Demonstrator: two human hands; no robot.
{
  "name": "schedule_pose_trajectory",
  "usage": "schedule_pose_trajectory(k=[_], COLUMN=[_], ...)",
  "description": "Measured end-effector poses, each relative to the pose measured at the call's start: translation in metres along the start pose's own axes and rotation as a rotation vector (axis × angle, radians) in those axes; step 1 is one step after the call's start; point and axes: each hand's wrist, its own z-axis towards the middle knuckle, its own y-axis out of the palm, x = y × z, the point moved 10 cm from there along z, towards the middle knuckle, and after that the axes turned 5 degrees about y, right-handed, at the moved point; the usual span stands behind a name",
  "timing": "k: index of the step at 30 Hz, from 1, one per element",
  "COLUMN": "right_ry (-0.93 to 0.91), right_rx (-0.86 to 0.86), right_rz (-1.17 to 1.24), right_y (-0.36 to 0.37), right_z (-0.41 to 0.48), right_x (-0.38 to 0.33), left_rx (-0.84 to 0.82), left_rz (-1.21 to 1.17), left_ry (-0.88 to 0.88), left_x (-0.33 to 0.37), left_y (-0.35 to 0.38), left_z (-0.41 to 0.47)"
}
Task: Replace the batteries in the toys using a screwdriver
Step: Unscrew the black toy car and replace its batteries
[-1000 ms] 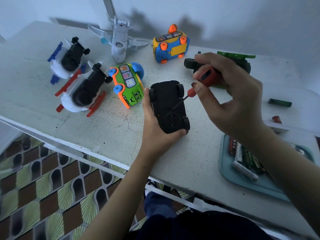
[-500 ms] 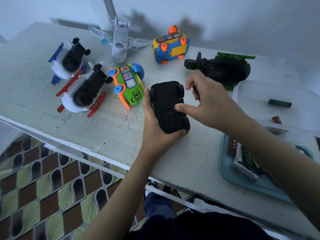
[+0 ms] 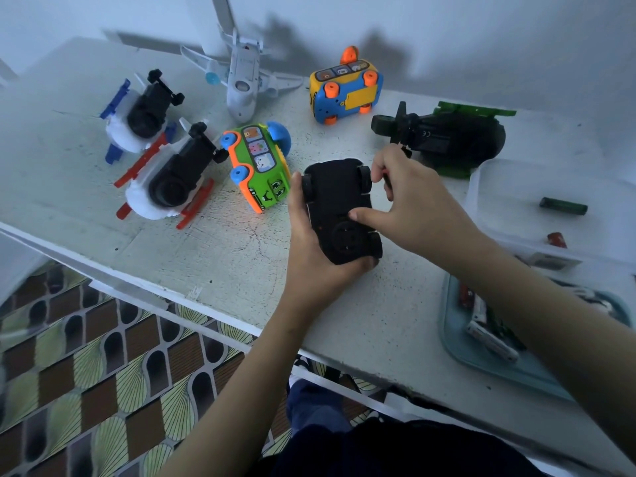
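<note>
Bench (image 3: 241, 242): left hand (image 3: 309, 259) fingers wrap the black car (image 3: 337, 197); right hand (image 3: 420, 215) thumb presses its underside. I cannot tell what its curled fingers hold.

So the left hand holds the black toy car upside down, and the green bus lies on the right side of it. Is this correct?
Not quite. The left hand does hold the black toy car upside down, but the green bus lies on the left side of it, not the right. The head view shows this.
</note>
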Motion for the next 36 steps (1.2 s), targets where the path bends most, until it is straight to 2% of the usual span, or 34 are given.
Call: schedule_pose_trajectory(k=[8, 15, 25, 29, 32, 34, 36], right_ry=[0.036, 0.184, 0.237, 0.213, 0.222, 0.133, -0.051], right_rx=[-0.002, -0.084, -0.138, -0.119, -0.118, -0.091, -0.012], right_rz=[0.024, 0.107, 0.128, 0.117, 0.237, 0.282, 0.285], right_y=[0.002, 0.010, 0.012, 0.005, -0.002, -0.012, -0.028], right_z=[0.002, 0.005, 0.003, 0.003, 0.003, 0.001, -0.005], right_x=[0.006, 0.019, 0.023, 0.018, 0.015, 0.003, -0.016], left_rx=[0.002, 0.002, 0.000, 0.041, 0.015, 0.002, 0.018], left_rz=[-0.009, -0.029, -0.058, -0.054, -0.043, -0.031, -0.024], left_ry=[0.002, 0.004, 0.007, -0.025, -0.019, -0.014, -0.023], left_x=[-0.002, -0.002, 0.003, -0.001, 0.002, 0.001, -0.003], left_y=[-0.001, 0.000, 0.003, -0.002, 0.001, 0.002, 0.000], left_z=[0.001, 0.001, 0.000, -0.001, -0.001, -0.001, -0.001])
